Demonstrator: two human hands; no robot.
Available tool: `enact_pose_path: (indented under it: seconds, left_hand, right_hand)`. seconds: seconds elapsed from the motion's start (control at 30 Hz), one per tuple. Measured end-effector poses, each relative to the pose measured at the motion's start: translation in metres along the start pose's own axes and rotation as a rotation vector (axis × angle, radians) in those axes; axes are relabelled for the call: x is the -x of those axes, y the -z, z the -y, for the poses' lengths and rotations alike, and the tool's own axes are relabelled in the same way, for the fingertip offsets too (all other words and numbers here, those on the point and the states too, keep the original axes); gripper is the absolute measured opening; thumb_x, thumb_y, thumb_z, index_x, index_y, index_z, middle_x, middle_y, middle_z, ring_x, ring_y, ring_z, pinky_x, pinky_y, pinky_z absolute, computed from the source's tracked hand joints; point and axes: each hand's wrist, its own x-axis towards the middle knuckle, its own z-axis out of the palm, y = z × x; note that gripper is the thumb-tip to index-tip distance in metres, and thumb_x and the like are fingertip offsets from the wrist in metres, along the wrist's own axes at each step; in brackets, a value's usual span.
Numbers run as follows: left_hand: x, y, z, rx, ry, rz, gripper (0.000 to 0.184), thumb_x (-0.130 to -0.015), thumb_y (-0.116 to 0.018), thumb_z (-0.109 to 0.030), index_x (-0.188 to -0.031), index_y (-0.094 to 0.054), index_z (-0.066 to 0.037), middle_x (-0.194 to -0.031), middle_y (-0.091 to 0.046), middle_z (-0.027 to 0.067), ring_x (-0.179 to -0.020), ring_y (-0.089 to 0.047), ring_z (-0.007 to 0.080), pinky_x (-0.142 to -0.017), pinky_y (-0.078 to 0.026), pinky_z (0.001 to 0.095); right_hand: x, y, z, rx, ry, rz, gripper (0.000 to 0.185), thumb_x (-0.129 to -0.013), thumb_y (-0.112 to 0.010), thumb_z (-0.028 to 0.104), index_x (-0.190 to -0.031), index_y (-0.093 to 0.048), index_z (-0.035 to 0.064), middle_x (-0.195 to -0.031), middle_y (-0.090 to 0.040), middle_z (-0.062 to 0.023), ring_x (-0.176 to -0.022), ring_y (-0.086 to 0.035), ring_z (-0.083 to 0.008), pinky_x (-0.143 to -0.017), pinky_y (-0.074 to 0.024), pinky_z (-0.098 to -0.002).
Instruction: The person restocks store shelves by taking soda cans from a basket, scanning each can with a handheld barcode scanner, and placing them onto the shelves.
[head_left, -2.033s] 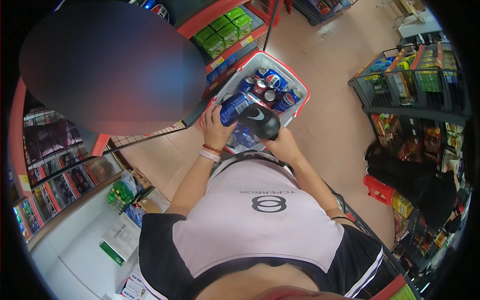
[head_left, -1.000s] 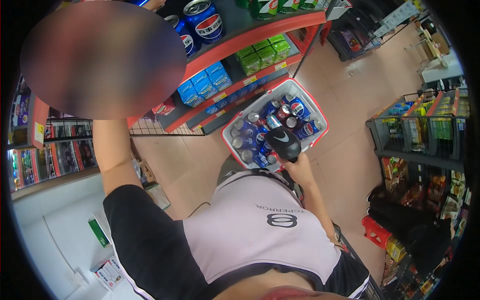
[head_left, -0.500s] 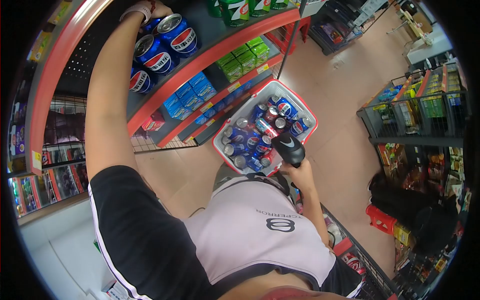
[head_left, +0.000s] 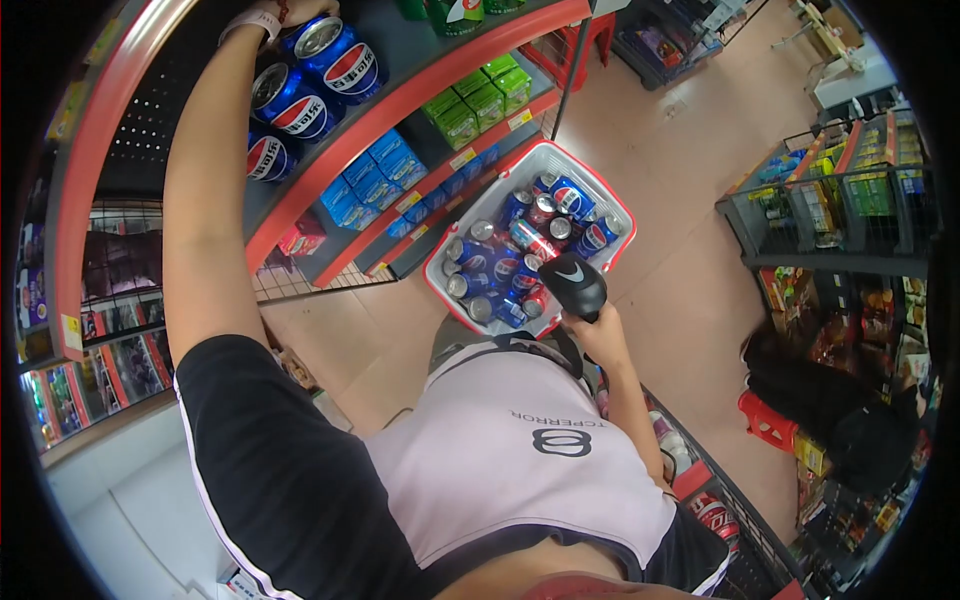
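At the top left, my left hand reaches onto a shelf, partly cut off by the frame edge. Its visible fingers curl over a blue can at the back of a group of Pepsi cans. In my right hand is a black handheld barcode scanner, its head over the near right side of a white box with a red rim. Several blue Pepsi cans and a few red cans lie jumbled in that box, some tilted, some upright.
Green 7UP cans stand farther along the same shelf. Lower shelves hold green cartons and blue cartons. To the right are black wire racks of snacks and a red plastic stool beside a dark shape.
The view has shifted slightly, so the shelf cans and my left hand sit a little higher and farther left. My right hand keeps its grip on the scanner.
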Motion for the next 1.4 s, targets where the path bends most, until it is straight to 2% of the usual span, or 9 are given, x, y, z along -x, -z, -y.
enact_pose_path:
  seconds: [0.33,0.4,0.47,0.57,0.6,0.73,0.87,1.2,1.4]
  left_hand:
    - [0.011,0.003,-0.007,-0.044,-0.024,-0.129,0.063,-0.084,-0.054,-0.055,-0.124,-0.060,-0.007,-0.123,-0.061,0.0171,-0.109,-0.059,0.0330,-0.099,-0.042,0.0396]
    - [-0.055,-0.032,0.053,0.180,-0.224,-0.669,0.079,-0.078,-0.065,-0.061,-0.130,-0.053,-0.004,-0.106,-0.067,0.0130,-0.084,-0.066,0.0204,-0.084,-0.048,0.0347]
    - [0.072,-0.013,-0.017,0.326,-0.179,-0.714,0.063,-0.082,-0.069,-0.047,-0.126,-0.058,-0.004,-0.102,-0.068,0.0130,-0.081,-0.066,0.0183,-0.078,-0.050,0.0318]
    - [0.160,-0.080,-0.066,0.647,-0.568,-0.787,0.030,-0.083,-0.072,-0.016,-0.109,-0.064,-0.004,-0.092,-0.067,0.0065,-0.074,-0.063,0.0132,-0.066,-0.049,0.0245]
    - [0.168,-0.125,-0.078,0.828,-0.802,-0.678,0.028,-0.082,-0.070,-0.012,-0.109,-0.064,-0.005,-0.092,-0.066,0.0062,-0.077,-0.062,0.0122,-0.067,-0.049,0.0266]
    - [0.170,-0.303,-0.150,0.456,-0.688,0.118,0.054,-0.079,-0.072,-0.026,-0.125,-0.054,-0.005,-0.117,-0.056,0.0200,-0.109,-0.053,0.0367,-0.091,-0.045,0.0409]
    - [0.151,-0.472,-0.149,0.096,-0.627,0.178,0.068,-0.074,-0.075,-0.031,-0.132,-0.047,-0.009,-0.125,-0.049,0.0213,-0.117,-0.048,0.0389,-0.099,-0.041,0.0460]
    - [0.136,-0.501,-0.160,-0.165,-0.572,0.315,0.064,-0.068,-0.081,-0.030,-0.121,-0.052,-0.006,-0.112,-0.056,0.0203,-0.114,-0.049,0.0365,-0.096,-0.040,0.0468]
    - [0.154,-0.468,-0.133,-0.046,-0.750,0.133,0.065,-0.062,-0.084,-0.032,-0.117,-0.056,-0.011,-0.113,-0.054,0.0163,-0.109,-0.050,0.0338,-0.095,-0.041,0.0455]
  right_hand:
    - [0.000,0.004,0.004,0.073,0.042,-0.042,0.034,-0.076,-0.071,0.013,-0.107,-0.062,-0.0003,-0.091,-0.069,-0.0171,-0.088,-0.066,-0.0266,-0.083,-0.0487,-0.0364]
    - [0.001,0.009,0.005,0.075,0.024,-0.005,0.035,-0.076,-0.071,0.013,-0.107,-0.062,-0.0003,-0.091,-0.068,-0.0178,-0.088,-0.066,-0.0291,-0.082,-0.0488,-0.0373]
    - [0.000,0.011,-0.002,0.069,0.042,-0.058,0.035,-0.075,-0.071,0.012,-0.107,-0.062,-0.0004,-0.090,-0.068,-0.0186,-0.088,-0.066,-0.0292,-0.082,-0.0487,-0.0377]
    - [-0.004,0.016,-0.022,0.078,0.000,-0.127,0.044,-0.074,-0.073,0.014,-0.113,-0.059,0.0010,-0.097,-0.067,-0.0201,-0.093,-0.065,-0.0337,-0.084,-0.0482,-0.0394]
    - [-0.004,0.017,-0.027,0.082,-0.007,-0.143,0.045,-0.074,-0.073,0.015,-0.114,-0.058,0.0011,-0.098,-0.067,-0.0205,-0.095,-0.065,-0.0349,-0.084,-0.0481,-0.0399]
    - [-0.002,0.022,-0.031,0.076,-0.065,-0.168,0.047,-0.073,-0.073,0.016,-0.114,-0.057,0.0003,-0.099,-0.067,-0.0215,-0.096,-0.065,-0.0355,-0.085,-0.0480,-0.0398]
    - [0.007,0.024,-0.045,0.057,-0.064,-0.213,0.047,-0.074,-0.073,0.018,-0.115,-0.058,0.0002,-0.100,-0.067,-0.0233,-0.099,-0.064,-0.0364,-0.087,-0.0482,-0.0391]
    - [0.020,0.016,-0.044,0.063,-0.194,-0.219,0.045,-0.074,-0.071,0.018,-0.115,-0.059,0.0016,-0.099,-0.068,-0.0227,-0.098,-0.065,-0.0375,-0.085,-0.0492,-0.0393]
    - [0.014,0.003,-0.040,0.063,-0.242,-0.128,0.047,-0.075,-0.071,0.020,-0.117,-0.058,0.0021,-0.098,-0.068,-0.0227,-0.097,-0.065,-0.0363,-0.086,-0.0488,-0.0391]
